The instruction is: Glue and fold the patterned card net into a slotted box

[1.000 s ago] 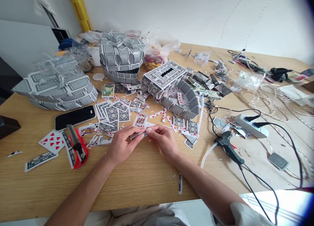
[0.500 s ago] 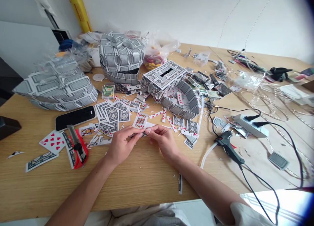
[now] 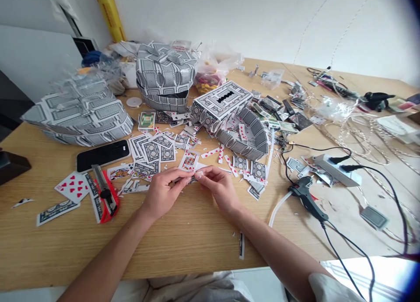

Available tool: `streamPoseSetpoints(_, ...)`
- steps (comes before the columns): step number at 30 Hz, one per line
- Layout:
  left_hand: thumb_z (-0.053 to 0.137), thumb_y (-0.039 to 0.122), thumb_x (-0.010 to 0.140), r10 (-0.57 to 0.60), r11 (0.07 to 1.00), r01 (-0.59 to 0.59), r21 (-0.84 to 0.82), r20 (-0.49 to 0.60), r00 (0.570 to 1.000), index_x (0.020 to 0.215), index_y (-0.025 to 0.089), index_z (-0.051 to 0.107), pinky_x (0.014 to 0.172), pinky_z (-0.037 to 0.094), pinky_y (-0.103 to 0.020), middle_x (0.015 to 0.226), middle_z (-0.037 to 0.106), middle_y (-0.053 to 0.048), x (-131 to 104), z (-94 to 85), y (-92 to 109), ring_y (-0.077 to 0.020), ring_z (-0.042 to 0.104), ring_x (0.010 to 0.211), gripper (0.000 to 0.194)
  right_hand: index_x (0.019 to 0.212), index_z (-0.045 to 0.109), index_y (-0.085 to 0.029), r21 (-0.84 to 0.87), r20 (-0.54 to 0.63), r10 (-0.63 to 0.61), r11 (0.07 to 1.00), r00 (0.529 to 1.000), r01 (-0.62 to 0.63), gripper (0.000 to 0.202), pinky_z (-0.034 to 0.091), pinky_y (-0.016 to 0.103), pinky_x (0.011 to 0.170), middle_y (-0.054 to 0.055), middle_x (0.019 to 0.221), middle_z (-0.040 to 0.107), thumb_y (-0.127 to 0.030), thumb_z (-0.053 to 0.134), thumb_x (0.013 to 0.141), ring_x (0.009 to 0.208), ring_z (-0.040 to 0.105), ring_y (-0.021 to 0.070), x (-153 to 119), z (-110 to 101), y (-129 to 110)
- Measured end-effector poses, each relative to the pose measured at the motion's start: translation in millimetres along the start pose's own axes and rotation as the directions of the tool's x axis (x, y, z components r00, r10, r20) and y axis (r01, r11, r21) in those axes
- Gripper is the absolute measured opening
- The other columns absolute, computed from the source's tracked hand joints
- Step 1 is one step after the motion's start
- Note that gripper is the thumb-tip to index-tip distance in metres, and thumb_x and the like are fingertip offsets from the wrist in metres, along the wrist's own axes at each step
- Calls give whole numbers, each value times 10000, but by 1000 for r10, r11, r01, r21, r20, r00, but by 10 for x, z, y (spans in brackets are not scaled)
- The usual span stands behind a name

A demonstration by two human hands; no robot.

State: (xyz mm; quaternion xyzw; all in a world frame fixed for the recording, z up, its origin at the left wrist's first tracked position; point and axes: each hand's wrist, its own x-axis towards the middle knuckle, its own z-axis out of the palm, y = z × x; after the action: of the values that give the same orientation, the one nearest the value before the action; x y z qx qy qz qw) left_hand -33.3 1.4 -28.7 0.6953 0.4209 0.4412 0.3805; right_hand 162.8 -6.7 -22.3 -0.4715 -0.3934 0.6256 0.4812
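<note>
My left hand [image 3: 168,189] and my right hand [image 3: 217,184] meet fingertip to fingertip above the table. Both are closed in a pinch on a small piece of playing card [image 3: 193,178], mostly hidden by the fingers. Just beyond the fingertips lies a king card [image 3: 189,160], with cut card strips [image 3: 230,165] to its right. Left of my left hand are a spread of patterned card backs [image 3: 151,152] and a red utility knife [image 3: 110,197] resting on a card strip. A heart card [image 3: 72,187] lies farther left.
Boat-like shapes made of cards [image 3: 82,114] [image 3: 166,76] stand at the back. A patterned card box [image 3: 223,100] leans on an open card hull [image 3: 259,135]. A glue gun [image 3: 308,199], power strip [image 3: 341,168] and cables lie right. A phone [image 3: 103,155] lies left.
The view has shifted slightly, so the table's things appear a little farther right. Both hands keep the same pinch, with only a slight movement of the fingers.
</note>
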Motion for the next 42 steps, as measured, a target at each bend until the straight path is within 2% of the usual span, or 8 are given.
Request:
streamPoseSetpoints(4, 697, 218, 1003, -2, 1000, 2, -7, 1, 1000, 1084, 238, 829, 795, 588, -257, 1006, 825, -37, 5, 1, 11, -167, 757, 874, 156, 980, 822, -245, 10, -18, -56, 998, 998, 56, 383, 405, 280, 627, -7, 743, 734, -478, 973, 716, 657, 570, 145, 3, 5, 27)
streamPoseSetpoints(8, 696, 208, 1001, 12, 1000, -12, -4, 1, 1000, 1073, 241, 826, 794, 587, -253, 1004, 826, -31, 11, -6, 25, -165, 757, 876, 152, 876, 826, -220, 6, -2, -53, 999, 999, 53, 352, 431, 295, 649, 29, 819, 774, -502, 964, 716, 678, 584, 149, -3, 9, 24)
streamPoseSetpoints(15, 688, 199, 1005, 20, 1000, -20, -4, 20, 1000, 1073, 240, 830, 812, 584, -258, 992, 822, -35, 16, -12, 29, -167, 753, 884, 162, 861, 797, -199, -9, 9, -37, 999, 999, 37, 354, 443, 289, 653, 29, 815, 759, -485, 959, 731, 675, 582, 140, 11, -3, 30)
streamPoseSetpoints(20, 686, 195, 1001, -18, 1000, 18, -20, 13, 1000, 1068, 222, 834, 813, 574, -244, 1010, 831, -39, 18, -29, 43, -164, 754, 892, 164, 1075, 677, -230, -37, 77, -46, 998, 996, 49, 482, 463, 261, 608, -28, 764, 690, -552, 904, 797, 660, 596, 139, 7, -1, 19)
streamPoseSetpoints(24, 697, 211, 991, -47, 998, 47, -41, 7, 999, 1061, 218, 841, 775, 567, -231, 1005, 834, -39, 21, -41, 67, -159, 750, 867, 160, 912, 604, -215, -199, 183, 78, 979, 980, -40, 507, 408, 260, 484, -38, 646, 617, -698, 753, 885, 523, 537, 130, -32, 7, -3)
streamPoseSetpoints(29, 706, 250, 983, -95, 992, 96, -85, 12, 995, 1028, 210, 850, 743, 568, -232, 969, 832, -41, 25, -49, 101, -158, 745, 833, 156, 765, 564, -209, -367, 188, 54, 930, 981, 19, 584, 307, 265, 487, -33, 607, 546, -764, 656, 921, 532, 461, 114, -52, -3, 14)
streamPoseSetpoints(36, 720, 254, 949, -158, 978, 161, -130, 31, 987, 1020, 186, 851, 678, 582, -236, 979, 840, -66, 33, -55, 93, -171, 753, 795, 163, 712, 550, -206, -372, 209, 9, 925, 978, 71, 575, 301, 278, 526, -28, 604, 531, -722, 667, 939, 563, 436, 116, -49, -15, 24)
streamPoseSetpoints(42, 723, 254, 937, -168, 976, 171, -137, 32, 985, 1008, 183, 853, 672, 592, -236, 967, 843, -69, 41, -67, 111, -172, 757, 781, 164, 689, 546, -205, -396, 217, -38, 910, 975, 123, 565, 256, 288, 528, -30, 594, 511, -690, 668, 953, 566, 401, 114, -50, -25, 17)
